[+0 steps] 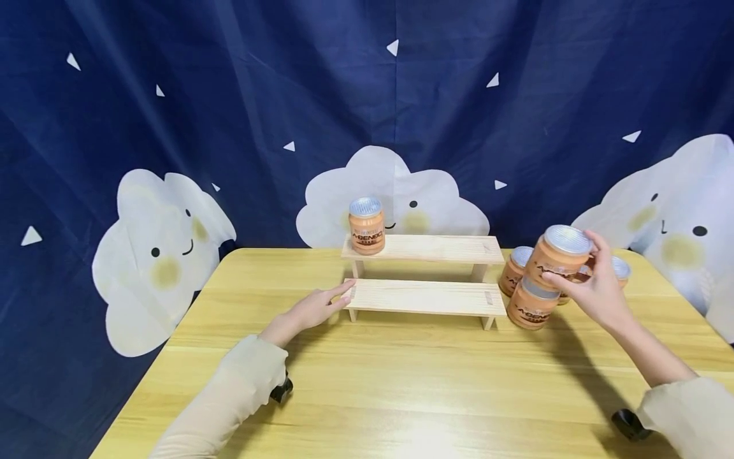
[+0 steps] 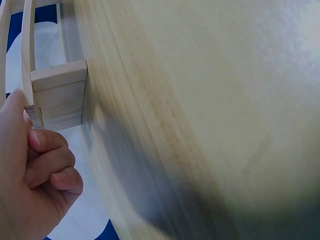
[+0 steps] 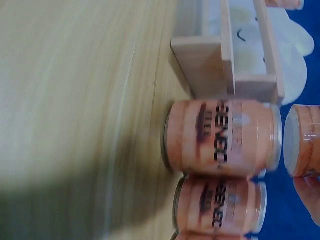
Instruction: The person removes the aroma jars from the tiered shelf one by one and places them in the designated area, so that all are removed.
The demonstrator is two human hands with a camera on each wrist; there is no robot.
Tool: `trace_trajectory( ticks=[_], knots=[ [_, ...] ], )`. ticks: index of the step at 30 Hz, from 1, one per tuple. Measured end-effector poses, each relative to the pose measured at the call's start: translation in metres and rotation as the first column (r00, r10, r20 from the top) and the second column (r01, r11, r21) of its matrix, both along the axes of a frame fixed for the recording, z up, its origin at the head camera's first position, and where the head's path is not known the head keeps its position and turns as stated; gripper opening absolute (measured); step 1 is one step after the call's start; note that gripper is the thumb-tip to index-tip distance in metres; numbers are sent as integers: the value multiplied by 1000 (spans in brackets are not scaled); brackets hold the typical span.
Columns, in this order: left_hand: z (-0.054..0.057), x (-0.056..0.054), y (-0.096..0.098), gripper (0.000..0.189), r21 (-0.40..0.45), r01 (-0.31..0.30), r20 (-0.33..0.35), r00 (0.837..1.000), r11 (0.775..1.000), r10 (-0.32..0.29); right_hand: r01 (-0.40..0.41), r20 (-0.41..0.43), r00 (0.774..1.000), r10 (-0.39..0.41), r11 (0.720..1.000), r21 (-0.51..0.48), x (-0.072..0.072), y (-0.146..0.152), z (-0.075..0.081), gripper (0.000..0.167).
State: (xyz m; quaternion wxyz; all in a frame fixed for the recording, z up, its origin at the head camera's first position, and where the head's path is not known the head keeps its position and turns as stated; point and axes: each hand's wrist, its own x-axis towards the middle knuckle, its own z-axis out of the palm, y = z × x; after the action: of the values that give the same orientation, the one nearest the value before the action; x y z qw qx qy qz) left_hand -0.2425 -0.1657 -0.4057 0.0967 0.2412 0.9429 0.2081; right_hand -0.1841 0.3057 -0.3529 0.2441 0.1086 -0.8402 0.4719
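Note:
A two-step pale wooden display stand (image 1: pixel 424 294) is on the table, with one orange can (image 1: pixel 367 231) upright at the left of its upper step. My left hand (image 1: pixel 314 307) holds the left end of the lower step; in the left wrist view its index finger lies at the board and the other visible fingers are curled beside it. To the right of the stand, my right hand (image 1: pixel 602 290) grips an orange can (image 1: pixel 553 258) with a silver lid. This can is just above another upright orange can (image 3: pixel 222 137), with a narrow gap between them in the right wrist view.
More orange cans stand behind and beside the front one, including one at the left (image 1: pixel 512 273) and one partly hidden behind the right hand (image 1: pixel 621 269). A dark blue curtain (image 1: pixel 258 95) with cloud prints hangs behind the wooden table (image 1: pixel 401 376).

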Motion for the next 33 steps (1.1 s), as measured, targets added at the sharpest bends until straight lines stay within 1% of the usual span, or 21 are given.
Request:
trace_trajectory(
  ticks=[5, 8, 11, 14, 19, 26, 33],
  knots=[
    [0, 1, 1, 53, 4, -1, 2, 1000, 1000, 1, 49, -14, 999, -49, 999, -20, 10, 18, -3, 91],
    [1, 1, 2, 53, 10, 7, 1, 1000, 1000, -7, 55, -16, 998, -55, 998, -7, 17, 29, -5, 92],
    [1, 2, 2, 53, 10, -1, 13, 1000, 1000, 1, 64, -4, 998, -64, 998, 15, 24, 38, -8, 93],
    [1, 2, 2, 53, 12, -10, 10, 1000, 1000, 10, 64, 9, 998, -64, 998, 24, 29, 44, -12, 93],
    [0, 1, 1, 53, 19, -4, 5, 1000, 1000, 4, 51, 16, 999, -52, 998, 37, 32, 52, -24, 94],
    [-1, 0, 1, 53, -1, 0, 3, 1000, 1000, 0, -21, 55, 998, 15, 995, 99, 31, 57, -49, 93],
    [-1, 1, 2, 53, 4, -1, -10, 1000, 1000, 1, -26, 29, 999, 22, 989, 143, 27, 58, -63, 90]
  ],
)
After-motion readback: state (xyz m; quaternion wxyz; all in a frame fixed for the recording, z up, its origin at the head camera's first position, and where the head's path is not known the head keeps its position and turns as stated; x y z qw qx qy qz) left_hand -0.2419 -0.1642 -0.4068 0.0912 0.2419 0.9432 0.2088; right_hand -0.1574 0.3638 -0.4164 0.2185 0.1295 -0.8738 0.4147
